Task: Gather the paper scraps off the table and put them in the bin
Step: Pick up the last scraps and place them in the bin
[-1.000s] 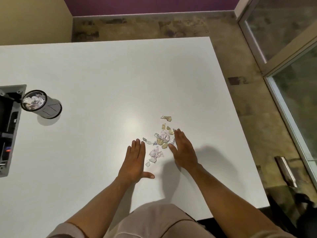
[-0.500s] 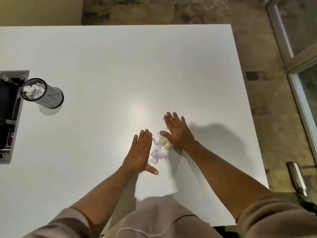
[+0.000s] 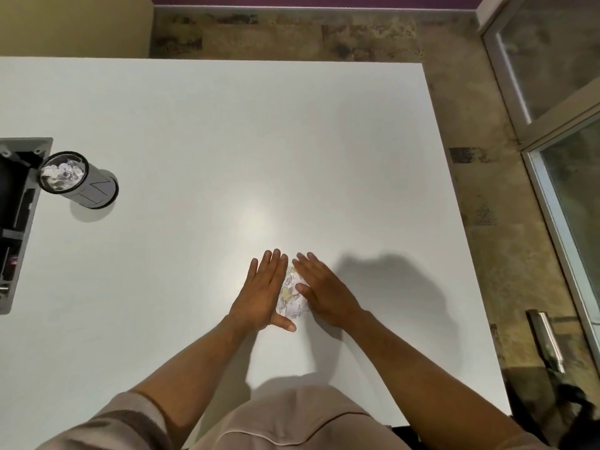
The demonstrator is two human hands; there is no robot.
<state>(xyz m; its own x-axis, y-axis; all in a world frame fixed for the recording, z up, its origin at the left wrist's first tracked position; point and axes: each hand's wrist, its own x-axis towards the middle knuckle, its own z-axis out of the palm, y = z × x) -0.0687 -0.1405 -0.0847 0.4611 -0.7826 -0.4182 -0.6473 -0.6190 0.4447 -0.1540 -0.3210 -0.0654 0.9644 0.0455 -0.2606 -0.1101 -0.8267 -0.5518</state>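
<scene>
Both hands flat, flanking paper scraps.

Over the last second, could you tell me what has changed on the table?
The left hand and right hand have slid toward each other, sweeping the scattered paper scraps into one tight pile between them. Both hands lie flat with straight fingers; neither has picked anything up. The bin, already holding scraps, has stayed at the left of the table.

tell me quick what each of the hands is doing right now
Left hand: open, fingers straight, pressing against the paper scraps.
Right hand: open, fingers straight, pressing the scraps from the other side.
</scene>
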